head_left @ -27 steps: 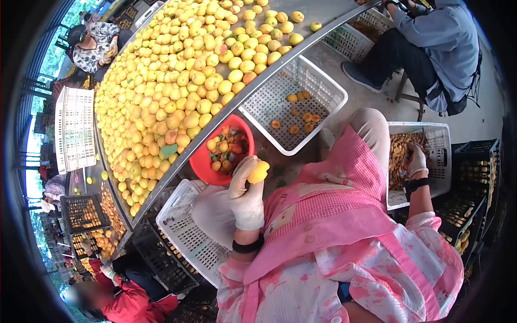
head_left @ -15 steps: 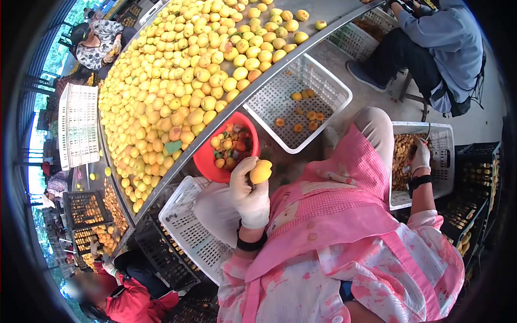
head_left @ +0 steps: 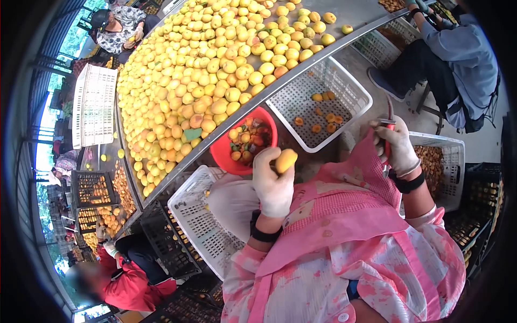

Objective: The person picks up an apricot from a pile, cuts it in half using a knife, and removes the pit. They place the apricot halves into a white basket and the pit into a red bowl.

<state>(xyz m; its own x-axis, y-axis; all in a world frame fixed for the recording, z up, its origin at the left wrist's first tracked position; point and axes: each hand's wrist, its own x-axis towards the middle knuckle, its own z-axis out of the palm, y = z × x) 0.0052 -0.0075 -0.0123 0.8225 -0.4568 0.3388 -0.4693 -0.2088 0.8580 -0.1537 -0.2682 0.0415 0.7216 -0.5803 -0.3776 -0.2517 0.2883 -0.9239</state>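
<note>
Now a round yellow apricot is gripped by the gloved left hand, beside a red plastic bowl filled with scraps. A red-handled knife, partly hidden, is clasped by the gloved right hand.

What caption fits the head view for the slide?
Gloved left hand holds a yellow fruit; right hand grips a red-handled knife beside the fruit-heaped table.

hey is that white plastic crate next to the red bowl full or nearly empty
Nearly empty. The white slotted plastic crate beside the red round bowl holds only a few orange fruit pieces; most of its perforated floor shows bare.
</note>
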